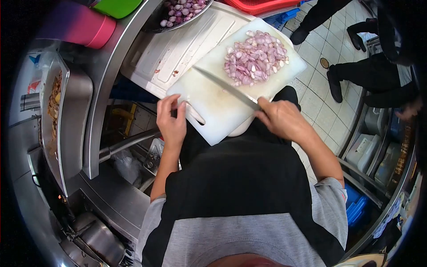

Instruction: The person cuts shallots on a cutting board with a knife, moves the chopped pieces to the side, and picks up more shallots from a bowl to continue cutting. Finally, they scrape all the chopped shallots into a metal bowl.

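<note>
My right hand is wrapped round the handle of a kitchen knife, whose blade lies across the middle of a white cutting board. At the board's far right corner, past the blade, is a pile of sliced shallots. My left hand is at the near left edge, beside the board's handle slot, its fingers bent and thumb apart with nothing held. Under the board stands a large white plastic lid or tub with small brown scraps on it.
A metal bowl of whole peeled shallots sits behind, near a red basket. On the steel counter at left are a pink container and a deep metal pan of food. Another person's legs show at right on the tiled floor.
</note>
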The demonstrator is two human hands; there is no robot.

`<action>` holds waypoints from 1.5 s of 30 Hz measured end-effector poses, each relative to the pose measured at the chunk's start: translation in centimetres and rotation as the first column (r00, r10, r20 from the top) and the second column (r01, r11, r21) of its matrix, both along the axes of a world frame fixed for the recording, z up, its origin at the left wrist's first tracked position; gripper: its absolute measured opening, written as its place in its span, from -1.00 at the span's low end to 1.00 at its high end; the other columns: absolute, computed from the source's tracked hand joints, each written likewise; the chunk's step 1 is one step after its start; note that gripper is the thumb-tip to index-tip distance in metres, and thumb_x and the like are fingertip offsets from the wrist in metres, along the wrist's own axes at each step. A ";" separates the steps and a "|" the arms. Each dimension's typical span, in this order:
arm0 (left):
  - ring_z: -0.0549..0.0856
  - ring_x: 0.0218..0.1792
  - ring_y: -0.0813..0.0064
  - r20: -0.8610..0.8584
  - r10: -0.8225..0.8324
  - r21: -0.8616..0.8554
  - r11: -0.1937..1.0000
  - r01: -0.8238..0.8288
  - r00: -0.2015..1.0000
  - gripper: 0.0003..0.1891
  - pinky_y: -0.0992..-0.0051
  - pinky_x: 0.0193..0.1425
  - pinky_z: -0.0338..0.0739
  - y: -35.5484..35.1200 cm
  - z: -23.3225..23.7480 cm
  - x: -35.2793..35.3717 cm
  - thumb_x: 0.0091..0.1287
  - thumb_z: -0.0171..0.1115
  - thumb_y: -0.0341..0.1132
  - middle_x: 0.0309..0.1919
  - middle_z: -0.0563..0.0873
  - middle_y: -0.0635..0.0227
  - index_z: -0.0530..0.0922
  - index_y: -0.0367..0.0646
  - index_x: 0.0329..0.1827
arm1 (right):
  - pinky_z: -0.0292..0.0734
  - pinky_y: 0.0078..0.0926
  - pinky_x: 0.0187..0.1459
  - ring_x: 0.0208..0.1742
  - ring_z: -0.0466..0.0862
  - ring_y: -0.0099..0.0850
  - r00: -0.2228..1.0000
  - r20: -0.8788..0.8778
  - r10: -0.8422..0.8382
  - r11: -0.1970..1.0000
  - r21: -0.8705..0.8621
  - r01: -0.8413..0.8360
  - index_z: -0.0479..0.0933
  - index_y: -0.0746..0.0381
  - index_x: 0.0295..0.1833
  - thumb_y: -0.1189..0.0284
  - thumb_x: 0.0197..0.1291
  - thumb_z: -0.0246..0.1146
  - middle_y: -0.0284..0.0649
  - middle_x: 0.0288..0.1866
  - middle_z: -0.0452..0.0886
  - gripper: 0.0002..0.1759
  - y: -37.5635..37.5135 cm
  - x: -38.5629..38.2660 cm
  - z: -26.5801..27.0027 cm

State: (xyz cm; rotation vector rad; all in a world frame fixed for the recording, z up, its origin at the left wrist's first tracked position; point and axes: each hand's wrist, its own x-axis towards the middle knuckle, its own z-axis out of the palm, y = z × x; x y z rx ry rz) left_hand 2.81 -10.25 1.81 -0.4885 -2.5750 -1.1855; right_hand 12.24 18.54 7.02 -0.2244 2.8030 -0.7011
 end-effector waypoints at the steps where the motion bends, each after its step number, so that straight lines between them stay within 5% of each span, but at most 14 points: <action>1: 0.69 -0.20 0.37 -0.003 0.006 0.001 1.000 -0.006 1.000 -0.75 0.45 -0.12 0.60 -1.1 -0.9 0.5 0.21 0.38 -0.51 -0.18 0.66 0.21 0.61 -0.26 -0.05 | 0.51 0.03 -0.29 -0.36 0.63 0.13 0.995 0.090 -0.031 0.998 -0.049 0.035 0.39 0.30 -0.19 0.30 0.31 0.24 0.10 -0.54 0.56 -0.72 -0.4 0.1 0.4; 3: 0.65 -0.32 0.56 0.472 0.029 0.268 0.947 -0.176 0.881 -0.72 0.50 -0.23 0.61 -2.6 -2.3 1.6 0.28 0.37 -0.48 -0.28 0.63 0.32 0.50 -0.28 0.00 | 0.51 0.03 -0.29 -0.36 0.63 0.13 0.995 0.100 0.001 0.997 -0.077 0.007 0.40 0.30 -0.19 0.29 0.31 0.24 0.11 -0.54 0.56 -0.71 -0.2 -0.1 -0.2; 8: 0.66 -0.32 0.62 0.720 -0.137 0.465 0.823 -0.326 0.681 -0.55 0.52 -0.26 0.63 -1.1 -2.0 4.2 0.33 0.35 -0.43 -0.28 0.66 0.37 0.30 -0.20 0.17 | 0.49 0.06 -0.26 -0.33 0.63 0.15 0.994 0.087 -0.073 0.997 -0.029 0.076 0.44 0.32 -0.14 0.22 0.33 0.21 0.13 -0.50 0.58 -0.66 1.5 -1.4 -1.8; 10: 0.68 -0.29 0.59 0.819 -0.218 0.518 0.678 -0.521 0.531 -0.56 0.47 -0.23 0.64 -0.1 -0.8 4.3 0.34 0.34 -0.39 -0.25 0.67 0.39 0.31 -0.14 0.18 | 0.49 0.07 -0.23 -0.30 0.64 0.16 0.993 0.070 -0.098 0.995 0.004 0.098 0.45 0.32 -0.10 0.20 0.33 0.21 0.15 -0.46 0.61 -0.65 2.6 -1.5 -1.7; 14: 0.69 -0.31 0.56 0.832 -0.310 0.537 0.658 -0.528 0.459 -0.64 0.46 -0.26 0.63 0.2 0.5 3.5 0.33 0.35 -0.34 -0.25 0.66 0.40 0.40 -0.08 0.10 | 0.50 0.04 -0.16 -0.22 0.65 0.14 0.986 0.064 -0.156 0.988 0.028 0.154 0.45 0.30 -0.08 0.20 0.33 0.21 0.14 -0.35 0.66 -0.65 4.4 -1.3 -0.9; 20: 0.60 -0.45 0.50 0.733 -0.558 0.680 0.578 -0.451 0.390 -0.86 0.47 -0.42 0.51 0.5 -0.4 1.6 0.34 0.28 -0.38 -0.37 0.56 0.45 0.45 -0.01 -0.30 | 0.49 0.03 -0.15 -0.18 0.65 0.11 0.988 0.089 -0.127 0.992 0.011 0.126 0.48 0.21 -0.04 0.16 0.33 0.21 0.08 -0.32 0.67 -0.67 5.4 -1.7 0.8; 22: 0.54 -0.44 0.54 0.693 -0.638 0.690 0.451 -0.566 0.336 -0.85 0.52 -0.40 0.41 0.3 -2.2 1.8 0.31 0.26 -0.41 -0.40 0.54 0.47 0.45 -0.01 -0.37 | 0.50 0.03 -0.16 -0.19 0.65 0.11 0.991 0.068 -0.117 0.993 0.011 0.117 0.48 0.21 -0.04 0.16 0.33 0.21 0.08 -0.33 0.66 -0.67 5.8 -1.8 0.1; 27: 0.51 -0.47 0.57 0.642 -0.631 0.750 0.400 -0.526 0.436 -0.86 0.55 -0.40 0.35 0.3 -2.7 3.0 0.24 0.21 -0.46 -0.43 0.55 0.48 0.43 -0.04 -0.43 | 0.56 0.02 -0.15 -0.19 0.69 0.08 0.994 0.072 -0.083 0.994 0.082 0.077 0.48 0.17 -0.03 0.12 0.32 0.20 0.07 -0.33 0.68 -0.66 6.0 -2.0 2.1; 31: 0.49 -0.50 0.58 0.662 -0.561 0.743 0.404 -0.534 0.497 -0.92 0.54 -0.43 0.34 2.4 1.4 2.3 0.25 0.21 -0.44 -0.44 0.55 0.49 0.47 -0.07 -0.33 | 0.56 0.01 -0.18 -0.23 0.69 0.08 0.993 -0.086 -0.083 0.993 0.072 0.090 0.48 0.18 -0.05 0.12 0.31 0.20 0.06 -0.36 0.68 -0.65 7.1 -3.5 4.4; 33: 0.69 -0.44 0.56 0.448 -0.699 0.882 0.244 -0.403 0.557 -0.90 0.59 -0.34 0.55 2.3 0.9 0.8 0.34 0.10 -0.45 -0.41 0.72 0.36 0.52 -0.19 -0.13 | 0.53 0.01 -0.25 -0.27 0.68 0.05 0.983 -0.175 -0.059 0.986 0.147 0.085 0.52 0.17 -0.09 0.19 0.28 0.26 0.01 -0.40 0.67 -0.72 7.8 -5.2 6.2; 36: 0.66 -0.40 0.58 0.485 -0.636 0.864 0.245 -0.439 0.600 -0.93 0.55 -0.28 0.51 6.5 5.1 -1.1 0.34 0.12 -0.45 -0.39 0.69 0.41 0.52 -0.15 -0.16 | 0.54 0.00 -0.27 -0.29 0.68 0.05 0.955 -0.296 -0.020 0.980 0.184 0.078 0.54 0.16 -0.11 0.19 0.27 0.27 -0.01 -0.39 0.68 -0.73 9.5 -7.9 8.2; 37: 0.52 -0.26 0.61 0.428 -0.682 0.900 0.260 -0.350 0.593 -0.74 0.53 -0.20 0.39 7.2 5.6 -1.9 0.27 0.20 -0.41 -0.24 0.56 0.45 0.47 -0.12 0.02 | 0.54 -0.02 -0.25 -0.29 0.68 0.04 0.950 -0.311 -0.017 0.975 0.205 0.084 0.55 0.18 -0.13 0.18 0.28 0.25 -0.01 -0.39 0.67 -0.72 9.9 -9.0 8.8; 42: 0.59 -0.13 0.43 0.370 -0.684 0.921 0.183 -0.343 0.629 -0.75 0.40 0.00 0.48 11.8 4.1 -6.8 0.26 0.21 -0.43 -0.11 0.60 0.35 0.48 -0.12 -0.01 | 0.54 -0.07 -0.16 -0.25 0.69 -0.02 0.957 -0.287 -0.037 0.968 0.227 0.106 0.60 0.18 -0.08 0.16 0.32 0.20 0.00 -0.37 0.68 -0.69 12.5 -14.4 10.1; 45: 0.63 -0.06 0.35 0.380 -0.646 0.913 0.149 -0.379 0.661 -0.78 0.34 0.07 0.52 14.9 4.5 -9.2 0.26 0.21 -0.45 -0.09 0.61 0.32 0.48 -0.14 -0.04 | 0.56 -0.09 0.01 -0.04 0.69 -0.03 0.975 -0.188 -0.115 0.948 0.273 0.165 0.62 0.06 0.11 0.10 0.29 0.17 0.01 -0.11 0.71 -0.60 14.5 -18.0 10.0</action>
